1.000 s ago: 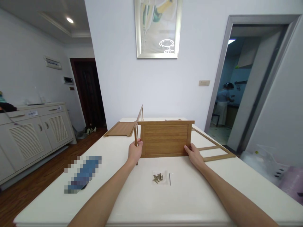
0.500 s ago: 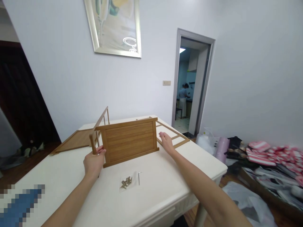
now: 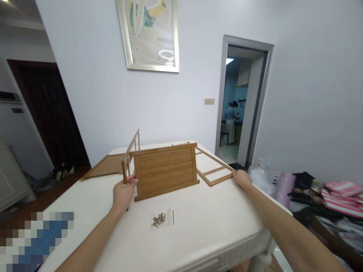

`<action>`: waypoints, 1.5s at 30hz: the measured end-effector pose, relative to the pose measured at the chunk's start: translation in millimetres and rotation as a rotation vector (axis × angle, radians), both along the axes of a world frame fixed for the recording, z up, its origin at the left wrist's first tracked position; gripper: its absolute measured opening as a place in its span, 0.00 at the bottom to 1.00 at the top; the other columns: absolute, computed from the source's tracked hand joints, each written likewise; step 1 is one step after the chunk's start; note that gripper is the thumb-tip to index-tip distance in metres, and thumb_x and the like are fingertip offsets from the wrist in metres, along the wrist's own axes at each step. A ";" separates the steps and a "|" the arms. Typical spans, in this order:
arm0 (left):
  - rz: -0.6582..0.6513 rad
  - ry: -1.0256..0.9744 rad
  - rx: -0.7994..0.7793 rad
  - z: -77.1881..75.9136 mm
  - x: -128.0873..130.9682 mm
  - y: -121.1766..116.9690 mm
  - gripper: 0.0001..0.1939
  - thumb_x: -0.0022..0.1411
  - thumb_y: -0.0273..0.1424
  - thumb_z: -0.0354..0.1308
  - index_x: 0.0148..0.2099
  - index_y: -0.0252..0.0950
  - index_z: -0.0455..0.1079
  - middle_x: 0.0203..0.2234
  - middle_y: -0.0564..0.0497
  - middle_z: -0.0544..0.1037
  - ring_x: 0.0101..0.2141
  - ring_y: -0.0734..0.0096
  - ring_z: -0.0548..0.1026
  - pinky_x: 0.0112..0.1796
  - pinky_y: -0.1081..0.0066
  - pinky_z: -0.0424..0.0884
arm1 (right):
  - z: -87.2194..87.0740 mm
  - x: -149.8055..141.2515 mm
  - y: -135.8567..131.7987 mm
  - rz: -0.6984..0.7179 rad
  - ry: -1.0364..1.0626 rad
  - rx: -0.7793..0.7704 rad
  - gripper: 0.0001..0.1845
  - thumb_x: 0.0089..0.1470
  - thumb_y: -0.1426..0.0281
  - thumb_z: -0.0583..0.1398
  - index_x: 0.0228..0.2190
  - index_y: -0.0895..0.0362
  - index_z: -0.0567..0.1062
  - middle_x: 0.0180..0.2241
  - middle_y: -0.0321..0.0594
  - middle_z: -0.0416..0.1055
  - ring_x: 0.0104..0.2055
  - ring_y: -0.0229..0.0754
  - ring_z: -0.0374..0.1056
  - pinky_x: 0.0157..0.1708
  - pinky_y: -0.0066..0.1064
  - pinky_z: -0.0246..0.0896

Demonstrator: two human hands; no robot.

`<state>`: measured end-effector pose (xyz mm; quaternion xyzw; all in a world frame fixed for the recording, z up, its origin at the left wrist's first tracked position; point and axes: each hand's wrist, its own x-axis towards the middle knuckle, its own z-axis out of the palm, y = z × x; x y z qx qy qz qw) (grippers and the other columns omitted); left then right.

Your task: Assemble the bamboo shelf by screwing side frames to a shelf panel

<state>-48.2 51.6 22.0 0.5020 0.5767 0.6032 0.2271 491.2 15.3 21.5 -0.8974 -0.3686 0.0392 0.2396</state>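
Note:
My left hand [image 3: 122,194] is closed round the near post of an upright wooden side frame [image 3: 124,170]. Beside it, a rectangular wooden panel [image 3: 166,170] stands on its long edge, meeting that frame at its left end. Out to the right, my right hand [image 3: 242,177] grips the near corner of a second wooden frame [image 3: 217,182], which lies flat on the table. In front of the panel are a clear bag of screws [image 3: 159,220] and a small hex key [image 3: 174,217].
Another wooden panel [image 3: 104,166] lies at the back left of the white table [image 3: 204,226]. Bags, a pink roll [image 3: 284,189] and striped cloth [image 3: 342,198] are heaped on the right. Through the doorway, a person [image 3: 231,117] stands in another room.
My right hand has moved right, from near the standing panel to the flat frame's corner, and taken hold of it. My left hand keeps its grip. The view has turned slightly left.

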 end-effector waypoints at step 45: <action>0.138 0.090 -0.118 0.1 -14.4 1.7 0.21 0.47 0.38 0.63 0.45 0.37 0.79 0.32 0.48 0.83 0.39 0.51 0.80 0.45 0.53 0.74 | 14.7 -16.4 8.6 -0.052 0.794 0.775 0.13 0.45 0.72 0.69 0.29 0.60 0.70 0.26 0.40 0.71 0.27 0.39 0.70 0.25 0.29 0.72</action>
